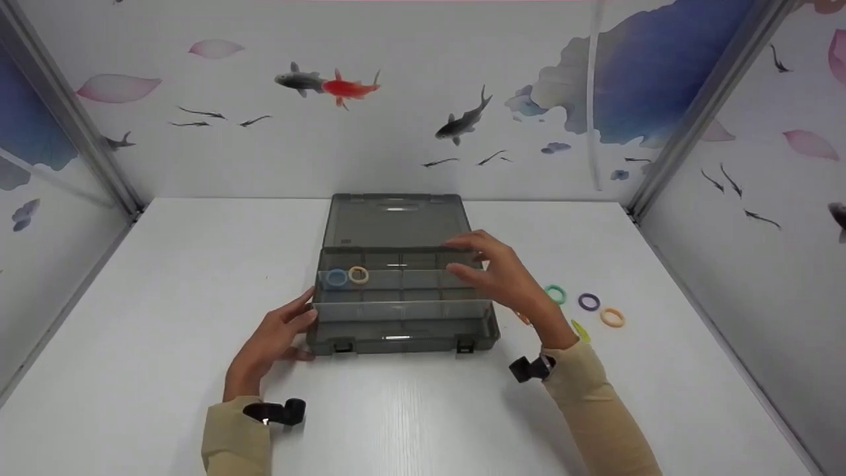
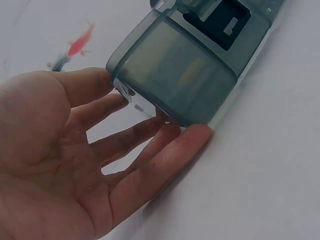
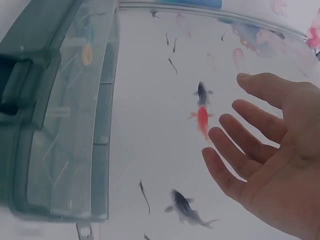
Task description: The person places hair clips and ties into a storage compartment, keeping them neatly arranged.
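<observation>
A smoky grey plastic compartment box (image 1: 410,347) sits on the white table, its lid (image 1: 396,228) folded back flat behind it. Upper left in the box are a blue ring (image 1: 329,277) and a cream ring (image 1: 359,283). My left hand (image 1: 271,340) touches the box's left end with extended fingers; in the left wrist view, fingertips (image 2: 200,131) are at its lower corner. Over the right part of the box is my right hand (image 1: 499,268), thumb and fingers apart. The right wrist view shows this hand (image 3: 272,150) holding nothing, beside the box (image 3: 22,165).
On the table right of the box lie a green ring (image 1: 563,291), a purple ring (image 1: 589,309), an orange ring (image 1: 613,325) and a yellow-green piece (image 1: 580,330). An orange piece (image 1: 522,317) is partly hidden by the right forearm. Printed panels (image 1: 396,152) border the table.
</observation>
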`<state>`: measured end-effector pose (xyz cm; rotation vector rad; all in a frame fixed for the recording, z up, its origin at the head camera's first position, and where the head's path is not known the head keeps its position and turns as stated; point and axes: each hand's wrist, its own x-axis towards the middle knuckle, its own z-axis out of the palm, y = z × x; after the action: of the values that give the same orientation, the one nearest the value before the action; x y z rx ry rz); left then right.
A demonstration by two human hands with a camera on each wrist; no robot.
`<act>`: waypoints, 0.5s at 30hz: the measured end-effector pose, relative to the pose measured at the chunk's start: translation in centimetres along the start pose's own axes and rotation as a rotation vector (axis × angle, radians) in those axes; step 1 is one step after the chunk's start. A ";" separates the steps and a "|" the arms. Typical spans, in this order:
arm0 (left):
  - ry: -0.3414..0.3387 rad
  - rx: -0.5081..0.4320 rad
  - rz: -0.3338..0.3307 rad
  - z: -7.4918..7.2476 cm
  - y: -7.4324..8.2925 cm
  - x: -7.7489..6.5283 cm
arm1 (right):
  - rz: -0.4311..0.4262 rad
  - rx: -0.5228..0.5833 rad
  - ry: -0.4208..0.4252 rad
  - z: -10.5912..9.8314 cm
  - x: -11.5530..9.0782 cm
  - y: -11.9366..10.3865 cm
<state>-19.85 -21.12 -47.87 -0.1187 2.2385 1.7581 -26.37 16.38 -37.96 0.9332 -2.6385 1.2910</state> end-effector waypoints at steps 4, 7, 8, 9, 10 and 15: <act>0.002 0.001 -0.006 0.1 0.0 0.0 | 0.050 -0.006 0.033 -1.6 -1.4 1.5; 0.000 0.000 -0.009 0.2 0.1 0.1 | 0.106 -0.011 0.057 -2.8 -2.5 2.8; 0.000 0.002 -0.011 0.2 0.1 0.1 | 0.128 -0.010 0.064 -3.2 -2.9 3.3; 0.000 0.004 -0.012 0.2 0.1 0.1 | 0.144 -0.011 0.071 -3.6 -3.2 3.7; 0.001 0.006 -0.014 0.2 0.1 0.1 | 0.159 -0.011 0.077 -4.0 -3.5 4.2; 0.006 0.016 -0.020 0.2 0.1 0.1 | 0.223 -0.024 0.098 -5.4 -5.3 6.7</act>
<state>-19.89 -20.88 -47.85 -0.1422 2.2473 1.7317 -26.77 26.08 -40.71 0.5694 -2.7361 1.3073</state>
